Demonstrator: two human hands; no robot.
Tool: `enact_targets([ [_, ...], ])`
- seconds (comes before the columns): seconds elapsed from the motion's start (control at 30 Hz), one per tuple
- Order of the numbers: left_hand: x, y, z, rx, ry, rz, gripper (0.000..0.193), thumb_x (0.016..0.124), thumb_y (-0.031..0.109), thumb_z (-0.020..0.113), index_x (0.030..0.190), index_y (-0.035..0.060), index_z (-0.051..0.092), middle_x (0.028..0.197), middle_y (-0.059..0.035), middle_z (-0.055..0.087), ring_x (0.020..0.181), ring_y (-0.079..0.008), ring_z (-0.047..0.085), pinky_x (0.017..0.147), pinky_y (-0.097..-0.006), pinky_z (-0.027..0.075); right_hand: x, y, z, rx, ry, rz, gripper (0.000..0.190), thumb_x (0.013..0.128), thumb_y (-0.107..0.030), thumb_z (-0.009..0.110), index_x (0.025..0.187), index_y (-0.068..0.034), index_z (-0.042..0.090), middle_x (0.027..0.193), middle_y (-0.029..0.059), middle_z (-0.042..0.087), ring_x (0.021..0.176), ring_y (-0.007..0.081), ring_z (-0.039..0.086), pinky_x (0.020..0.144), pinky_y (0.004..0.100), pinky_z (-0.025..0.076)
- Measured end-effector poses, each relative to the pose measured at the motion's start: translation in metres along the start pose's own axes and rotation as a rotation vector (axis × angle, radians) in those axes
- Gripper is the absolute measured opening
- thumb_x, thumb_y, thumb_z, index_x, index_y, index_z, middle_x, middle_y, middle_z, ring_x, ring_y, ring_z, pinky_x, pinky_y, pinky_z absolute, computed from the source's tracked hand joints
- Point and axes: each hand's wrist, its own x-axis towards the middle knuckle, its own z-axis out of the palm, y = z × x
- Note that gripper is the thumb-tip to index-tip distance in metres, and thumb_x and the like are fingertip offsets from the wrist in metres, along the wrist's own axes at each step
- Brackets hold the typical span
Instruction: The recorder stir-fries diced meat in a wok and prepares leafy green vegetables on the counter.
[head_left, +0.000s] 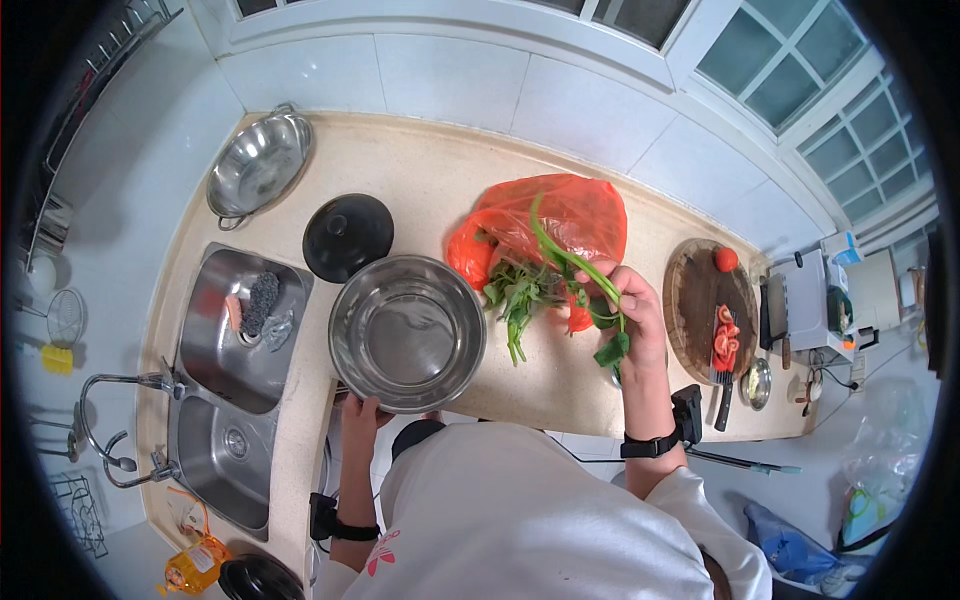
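My right hand (637, 304) holds a long green vegetable stem (574, 259) with a few leaves at its lower end. It is raised above the counter, right of a heap of leafy greens (525, 292). Those greens spill from a crumpled red plastic bag (559, 214). My left hand (366, 411) grips the near rim of a wide stainless-steel pot (411, 341), its fingers partly hidden under the rim. No food shows inside the pot. A black round lid (349, 236) lies just behind the pot.
A double steel sink (232, 472) with a scouring pad (261, 304) is at left. An oval steel basin (259, 169) sits behind it. On the right, a round wooden cutting board (694, 300) carries a whole tomato (726, 259), a knife (724, 405) and tomato slices (725, 341).
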Motion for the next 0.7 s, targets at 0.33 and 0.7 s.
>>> enact_targets([
  [0.33,-0.041,0.104,0.013,0.911,0.124,0.562,0.029,0.077,0.013,0.059,0.103,0.0028,0.052,0.107,-0.0149,0.053,0.099,-0.0304,0.052,0.081,-0.0371,0.043,0.006,0.032,0.04,-0.232,-0.353,0.14,0.005,0.067,-0.005,0.048,0.068,-0.002,0.044,0.092,0.0133,0.058,0.094,0.0245,0.054,0.083,0.0328,0.039],
  [0.7,-0.01,0.116,0.085,0.717,-0.51,0.651,0.015,0.089,0.016,0.045,0.088,0.0021,0.049,0.076,-0.0057,0.052,0.067,-0.0174,0.049,0.062,-0.0289,0.04,0.019,0.071,0.01,0.292,0.013,0.248,0.049,0.092,-0.045,0.023,0.104,-0.002,0.045,0.101,0.0169,0.056,0.079,0.0221,0.056,0.07,0.0329,0.046],
])
